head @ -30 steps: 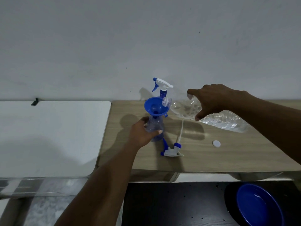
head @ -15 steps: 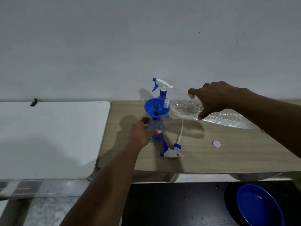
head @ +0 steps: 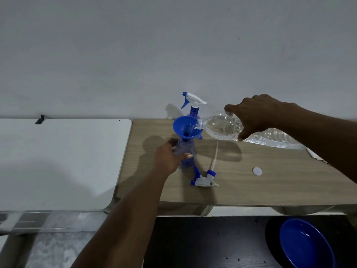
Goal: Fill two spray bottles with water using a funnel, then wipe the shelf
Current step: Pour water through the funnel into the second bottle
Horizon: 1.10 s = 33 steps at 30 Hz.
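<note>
A clear blue spray bottle (head: 188,158) without its head stands on the wooden shelf (head: 270,182), and my left hand (head: 168,156) grips its body. A blue funnel (head: 186,126) sits in its neck. My right hand (head: 257,115) holds a large clear water bottle (head: 218,126) tipped almost level, its mouth over the funnel's rim. The removed spray head (head: 204,178) with its dip tube lies on the shelf in front. A second spray bottle (head: 193,105) with its head on stands behind the funnel by the wall.
A small white cap (head: 257,171) lies on the shelf to the right. A white tabletop (head: 58,161) adjoins the shelf on the left. A blue bowl (head: 305,244) sits lower down at bottom right. The wall runs right behind the shelf.
My right hand has lifted the rear of the water bottle, tipping it flatter with its mouth further over the funnel. My left hand and the spray bottle have stayed put.
</note>
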{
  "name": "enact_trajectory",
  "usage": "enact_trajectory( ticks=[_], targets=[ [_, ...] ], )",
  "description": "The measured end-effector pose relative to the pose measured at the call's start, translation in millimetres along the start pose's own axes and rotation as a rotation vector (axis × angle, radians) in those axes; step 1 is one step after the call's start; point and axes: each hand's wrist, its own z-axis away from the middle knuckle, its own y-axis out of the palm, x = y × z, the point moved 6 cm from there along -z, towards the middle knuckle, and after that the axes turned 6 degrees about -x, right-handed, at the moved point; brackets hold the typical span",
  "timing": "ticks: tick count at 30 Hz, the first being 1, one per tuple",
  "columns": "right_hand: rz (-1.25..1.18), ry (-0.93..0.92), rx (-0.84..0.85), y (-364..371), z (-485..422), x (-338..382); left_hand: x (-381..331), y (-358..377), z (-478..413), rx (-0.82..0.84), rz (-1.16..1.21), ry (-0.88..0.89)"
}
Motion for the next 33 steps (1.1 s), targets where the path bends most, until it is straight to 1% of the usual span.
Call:
enact_trajectory(
  ticks=[11,20,28,33],
  targets=[
    [0.0,0.011,0.002,-2.8,0.6,1.2,0.1,0.9,-0.4,0.032,0.007,-0.013],
    [0.009,0.022,-0.004,-3.7,0.2,-1.9,3.5,2.0,-4.0,0.003,-0.008,-0.01],
    [0.042,0.008,-0.006,-5.6,0.0,-3.2,1.6,2.1,-3.4,0.027,-0.028,-0.005],
    [0.05,-0.001,-0.012,-4.1,0.0,-3.5,-0.6,1.2,-1.5,0.022,0.002,-0.006]
  ],
)
